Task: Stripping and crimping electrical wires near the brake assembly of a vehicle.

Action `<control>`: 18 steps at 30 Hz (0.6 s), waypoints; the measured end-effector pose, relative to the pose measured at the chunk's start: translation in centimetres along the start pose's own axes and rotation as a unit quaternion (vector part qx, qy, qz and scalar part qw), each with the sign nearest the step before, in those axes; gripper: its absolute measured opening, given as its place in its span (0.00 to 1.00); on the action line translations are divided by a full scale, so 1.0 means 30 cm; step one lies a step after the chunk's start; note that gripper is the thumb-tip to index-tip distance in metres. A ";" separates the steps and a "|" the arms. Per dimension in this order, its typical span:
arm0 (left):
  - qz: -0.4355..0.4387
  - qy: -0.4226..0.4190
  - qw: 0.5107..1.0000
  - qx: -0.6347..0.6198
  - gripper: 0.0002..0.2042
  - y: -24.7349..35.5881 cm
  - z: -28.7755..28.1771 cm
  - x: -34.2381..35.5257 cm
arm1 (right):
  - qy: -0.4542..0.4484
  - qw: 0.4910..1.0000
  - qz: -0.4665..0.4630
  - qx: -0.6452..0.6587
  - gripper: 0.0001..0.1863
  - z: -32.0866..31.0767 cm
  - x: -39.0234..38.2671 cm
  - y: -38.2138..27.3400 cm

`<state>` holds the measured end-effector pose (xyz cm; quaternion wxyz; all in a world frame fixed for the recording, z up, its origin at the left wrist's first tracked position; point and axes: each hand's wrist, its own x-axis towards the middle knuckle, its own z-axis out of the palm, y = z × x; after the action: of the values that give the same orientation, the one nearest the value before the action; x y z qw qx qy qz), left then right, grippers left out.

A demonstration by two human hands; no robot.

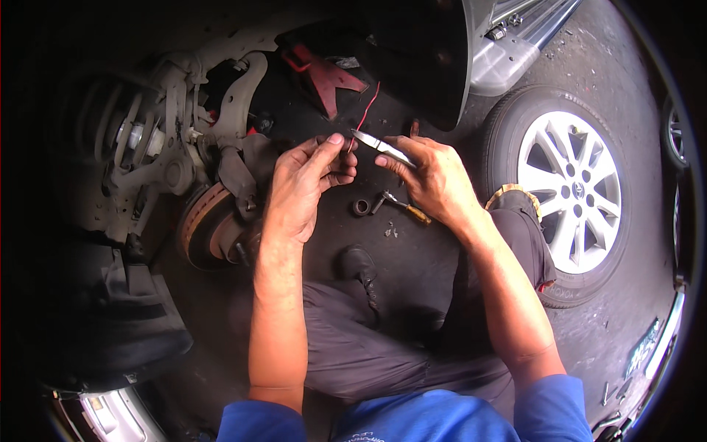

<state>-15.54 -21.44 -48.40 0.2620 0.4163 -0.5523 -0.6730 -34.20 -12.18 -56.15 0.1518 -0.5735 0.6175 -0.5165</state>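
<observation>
My left hand (pixel 313 173) pinches a thin red wire (pixel 364 115) between thumb and fingers at the centre of the view, and the wire rises upward from it. My right hand (pixel 427 177) is closed round a pair of pale metal pliers (pixel 381 145), whose jaws point left and touch or nearly touch the wire beside my left fingertips. Below my hands a yellow-handled ratchet (pixel 412 212) with a socket lies on the dark floor, next to a short metal ring (pixel 361 208).
Exposed suspension (pixel 174 153) and a brake disc (pixel 208 221) stand at left. A red jack stand (pixel 331 88) is ahead, near dark bodywork (pixel 434 59). A removed wheel (pixel 571 191) lies at right beside my leg. My boot (pixel 357 265) is below; more tools lie lower right.
</observation>
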 end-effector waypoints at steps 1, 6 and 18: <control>0.000 -0.001 1.000 0.001 0.12 0.001 0.002 0.000 | 0.001 1.000 0.001 0.000 0.20 0.001 0.000 0.001; 0.000 -0.009 1.000 0.004 0.10 0.006 0.003 -0.003 | 0.002 1.000 -0.003 -0.004 0.19 0.005 0.001 0.004; 0.001 -0.006 1.000 0.023 0.09 0.003 0.012 -0.004 | -0.033 0.999 0.014 -0.013 0.19 -0.012 0.000 -0.004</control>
<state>-15.80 -21.16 -48.26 0.2495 0.4180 -0.5694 -0.6624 -34.41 -11.98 -55.92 0.1717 -0.5838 0.6269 -0.4866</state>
